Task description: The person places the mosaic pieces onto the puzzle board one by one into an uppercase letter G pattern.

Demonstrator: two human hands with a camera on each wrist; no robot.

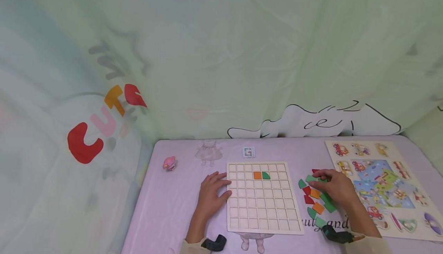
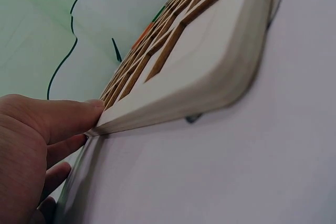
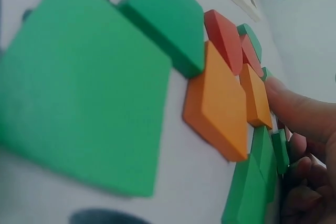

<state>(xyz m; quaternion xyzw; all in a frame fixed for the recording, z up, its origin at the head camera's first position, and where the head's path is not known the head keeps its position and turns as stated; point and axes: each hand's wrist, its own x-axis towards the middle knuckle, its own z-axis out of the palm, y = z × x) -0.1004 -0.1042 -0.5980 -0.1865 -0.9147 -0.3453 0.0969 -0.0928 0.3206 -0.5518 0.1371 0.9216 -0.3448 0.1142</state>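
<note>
A pale square grid board (image 1: 256, 229) holds an orange square (image 1: 257, 175) and a green quarter-round piece (image 1: 266, 175), side by side in its second row from the back. My left hand (image 1: 212, 193) rests at the board's left edge; in the left wrist view its thumb (image 2: 79, 115) lies on the rim and the other fingers are beside and below it. Right of the board, my right hand (image 1: 335, 188) bends over loose pieces. Its thumb and index finger pinch a green piece (image 1: 310, 178) at the pile's back. The right thumb (image 3: 294, 106) partly hides that piece in the right wrist view.
Loose red (image 1: 308, 200), orange (image 1: 318, 208) and green pieces (image 1: 328, 203) lie on the table (image 1: 180, 208) near my right hand. Farther right is a picture puzzle board (image 1: 349, 152). A small patterned card (image 1: 248, 152) lies behind the grid, and a pink toy (image 1: 170, 163) stands at back left.
</note>
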